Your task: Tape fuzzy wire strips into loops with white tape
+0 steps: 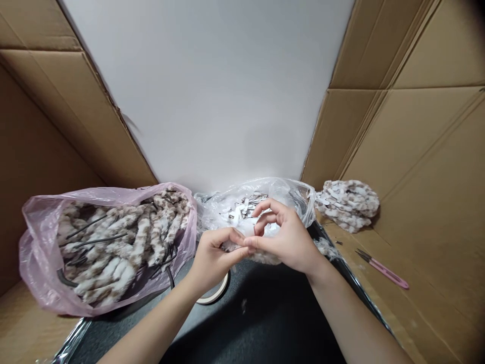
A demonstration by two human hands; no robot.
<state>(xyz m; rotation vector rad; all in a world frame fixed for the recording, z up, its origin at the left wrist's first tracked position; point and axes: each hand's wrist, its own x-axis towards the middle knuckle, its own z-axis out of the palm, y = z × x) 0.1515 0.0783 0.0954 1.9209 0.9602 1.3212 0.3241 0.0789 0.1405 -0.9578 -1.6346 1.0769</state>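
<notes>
My left hand [215, 255] is closed in a pinch, with brown-and-white furry material [265, 257] showing behind and beneath its fingers. My right hand [286, 235] meets it at the fingertips, its thumb against the left thumb and forefinger and its other fingers curled above. Whatever lies between the fingertips is too small or hidden to make out. Just behind both hands lies a clear plastic bag [212, 215] full of small white and dark strips [242, 208].
On the left, a pink plastic bag [38, 253] holds furry strips [113, 273] with dark cords. A tape roll [215, 296] lies on the black surface [250, 323]. To the right are a furry bundle [348, 205] and pink-handled snips [384, 269]. Cardboard walls [428, 151] flank a white panel [212, 91].
</notes>
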